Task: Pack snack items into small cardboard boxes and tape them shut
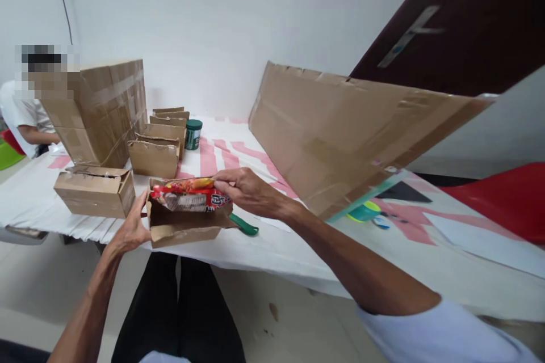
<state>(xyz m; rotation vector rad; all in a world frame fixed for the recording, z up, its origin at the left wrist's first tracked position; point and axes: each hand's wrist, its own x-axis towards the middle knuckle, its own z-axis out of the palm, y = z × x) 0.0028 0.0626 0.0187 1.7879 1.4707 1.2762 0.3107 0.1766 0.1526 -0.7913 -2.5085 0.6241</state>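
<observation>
An open cardboard box [185,233] sits at the table's near edge. My left hand [131,228] grips its left end, thumb and fingers closed on the cardboard. A red printed food packet [187,199] lies tilted in the box's opening, along the far wall. My right hand [243,190] pinches the packet's upper right corner. Out from the box's right side sticks a green handle [246,225]; whatever it belongs to is hidden. Just left of my left hand stands another cardboard box [94,195], its top flaps partly folded in.
Several open boxes [153,159] line up behind, beside a green-lidded tub [193,135]. A tall carton [104,110] stands left, a person [32,110] beyond it. A large cardboard panel [340,130] leans at right, near a green-yellow tape roll [364,211].
</observation>
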